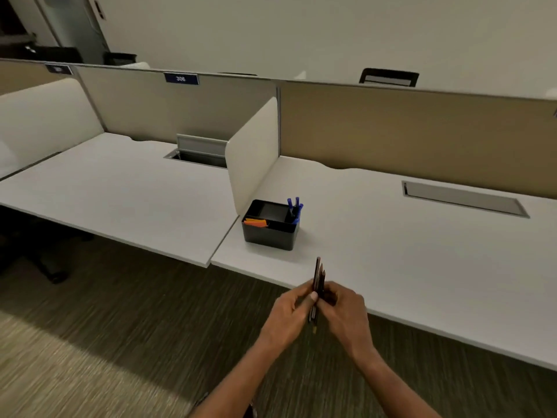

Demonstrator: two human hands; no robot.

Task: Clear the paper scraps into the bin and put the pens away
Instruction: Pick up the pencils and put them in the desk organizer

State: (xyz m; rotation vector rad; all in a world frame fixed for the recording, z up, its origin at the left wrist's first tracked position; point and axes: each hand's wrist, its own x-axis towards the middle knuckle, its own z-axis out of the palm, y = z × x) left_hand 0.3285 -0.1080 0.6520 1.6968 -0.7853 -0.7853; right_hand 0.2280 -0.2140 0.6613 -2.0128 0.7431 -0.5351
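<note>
I see my left hand [291,312] and right hand [346,312] pinching a bundle of pens [318,280] upright between them at the desk [407,251] edge, near the black organizer [271,233].

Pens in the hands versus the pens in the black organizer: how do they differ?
The held pens are dark, bunched together between both hands above the desk's front edge. The organizer pens are blue and stand in the corner compartment of the black organizer. Both bunches stand roughly upright.
</note>
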